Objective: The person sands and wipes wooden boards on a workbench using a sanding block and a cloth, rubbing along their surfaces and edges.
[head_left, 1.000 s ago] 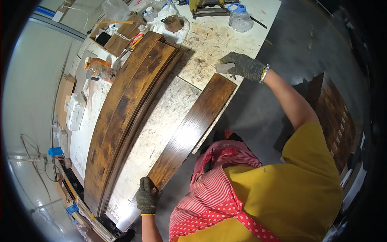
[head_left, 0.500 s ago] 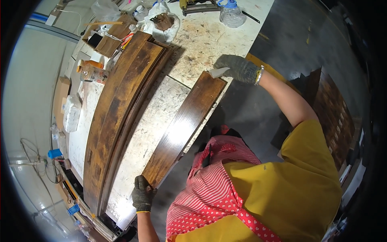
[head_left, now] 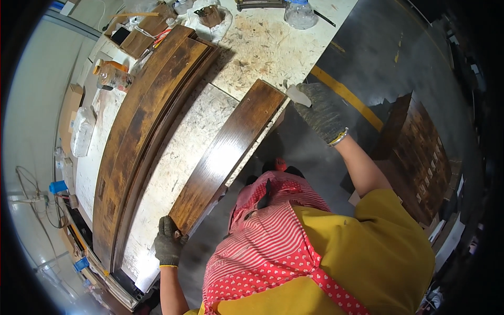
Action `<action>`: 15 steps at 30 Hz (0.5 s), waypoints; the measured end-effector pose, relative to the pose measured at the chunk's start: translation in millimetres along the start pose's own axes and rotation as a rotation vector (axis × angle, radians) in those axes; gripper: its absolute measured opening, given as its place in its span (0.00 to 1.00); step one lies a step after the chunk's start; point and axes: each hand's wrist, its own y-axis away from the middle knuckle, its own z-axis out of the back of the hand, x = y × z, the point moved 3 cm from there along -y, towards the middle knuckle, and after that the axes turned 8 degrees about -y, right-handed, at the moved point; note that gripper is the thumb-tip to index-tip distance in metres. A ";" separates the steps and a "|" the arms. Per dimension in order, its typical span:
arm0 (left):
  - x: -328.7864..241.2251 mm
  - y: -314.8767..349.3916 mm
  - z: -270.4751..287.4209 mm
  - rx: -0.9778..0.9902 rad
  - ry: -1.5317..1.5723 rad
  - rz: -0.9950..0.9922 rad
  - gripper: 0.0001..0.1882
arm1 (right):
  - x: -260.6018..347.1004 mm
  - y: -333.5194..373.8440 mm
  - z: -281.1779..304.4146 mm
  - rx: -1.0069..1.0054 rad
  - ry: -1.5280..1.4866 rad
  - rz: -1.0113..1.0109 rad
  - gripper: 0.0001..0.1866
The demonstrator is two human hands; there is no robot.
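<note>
A flat brown wooden board [head_left: 229,152] with a glossy sheen lies along the front edge of the worktable. My left hand [head_left: 169,244], in a dark knit glove, grips its near left corner, fingers closed at the end. Just off the board's far right end is my right hand [head_left: 323,113], gloved too. It pinches a small pale folded piece [head_left: 298,96], cloth or sandpaper, I cannot tell which. The piece is beside the board's end corner, past the table edge.
Long curved brown wooden boards [head_left: 149,113] lie stacked on the white worktable [head_left: 262,47]. Behind them stand an orange-capped bottle [head_left: 114,79] and an open carton [head_left: 139,39]. A clear jug [head_left: 300,14] is at the far edge. Slotted brown wooden panels [head_left: 415,157] stand on the floor at right.
My right hand has come off the board's far end and swung outward beyond the table edge, still pinching the pale piece. My left hand stays at the near corner. The whole view has shifted slightly.
</note>
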 end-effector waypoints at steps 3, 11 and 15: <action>-2.4 0.7 3.3 -0.025 0.017 -0.016 0.46 | 0.4 9.6 -16.4 -0.032 0.005 0.017 0.21; 2.6 2.1 -0.7 -0.059 0.027 -0.051 0.45 | 57.9 45.7 -57.1 0.252 -0.096 0.062 0.26; 0.7 0.9 1.8 -0.028 0.053 -0.048 0.45 | 21.7 12.4 -34.1 -0.064 -0.115 -0.010 0.25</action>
